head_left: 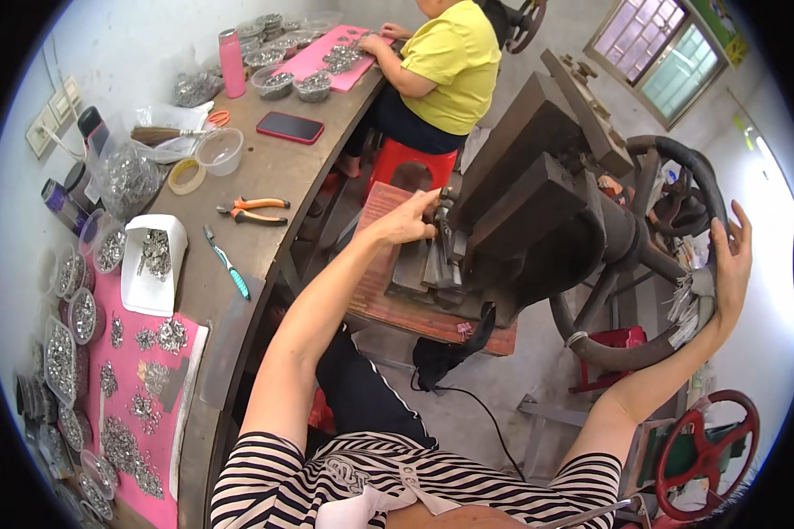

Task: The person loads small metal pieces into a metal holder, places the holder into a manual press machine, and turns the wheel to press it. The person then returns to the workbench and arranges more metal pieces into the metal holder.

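My left hand (pixel 408 220) reaches to the metal die (pixel 450 256) of a heavy hand press (pixel 534 198). Its fingers are bent together at the die's upper edge; whatever is between them is too small to make out. On the right, my right hand (pixel 732 256) rests its palm against the rim of the big dark handwheel (pixel 713 189), fingers stretched out and apart. Pale cloth strips (pixel 692 304) are wrapped round the rim just below that hand. The press stands on a reddish wooden board (pixel 384 207).
On the left bench (pixel 278 181) are small metal parts (pixel 128 454) on pink sheets, several plastic tubs, a white container (pixel 141 295), orange-handled pliers (pixel 254 210), a toothbrush (pixel 228 263) and a phone (pixel 289 128). A person in yellow (pixel 450 75) sits ahead. A red handwheel (pixel 706 458) stands lower right.
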`<control>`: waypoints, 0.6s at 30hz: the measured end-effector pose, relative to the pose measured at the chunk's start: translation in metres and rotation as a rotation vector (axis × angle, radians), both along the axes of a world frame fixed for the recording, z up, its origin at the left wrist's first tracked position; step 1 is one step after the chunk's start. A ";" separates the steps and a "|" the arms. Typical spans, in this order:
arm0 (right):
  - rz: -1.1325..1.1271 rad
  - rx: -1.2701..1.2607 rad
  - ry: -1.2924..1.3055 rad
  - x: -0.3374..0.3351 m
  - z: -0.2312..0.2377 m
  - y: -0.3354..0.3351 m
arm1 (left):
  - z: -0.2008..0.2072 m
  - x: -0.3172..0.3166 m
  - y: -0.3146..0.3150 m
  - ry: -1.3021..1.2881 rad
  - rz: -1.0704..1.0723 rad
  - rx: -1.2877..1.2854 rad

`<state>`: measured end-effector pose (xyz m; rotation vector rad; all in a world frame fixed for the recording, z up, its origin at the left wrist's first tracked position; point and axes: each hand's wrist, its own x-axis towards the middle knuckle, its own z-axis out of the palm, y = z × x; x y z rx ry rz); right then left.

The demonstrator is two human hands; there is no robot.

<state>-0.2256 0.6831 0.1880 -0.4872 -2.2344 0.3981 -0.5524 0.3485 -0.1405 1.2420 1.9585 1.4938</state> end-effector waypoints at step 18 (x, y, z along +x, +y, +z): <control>0.878 0.190 -0.037 -0.074 -0.174 -0.232 | -0.024 0.138 -0.114 0.688 0.728 0.138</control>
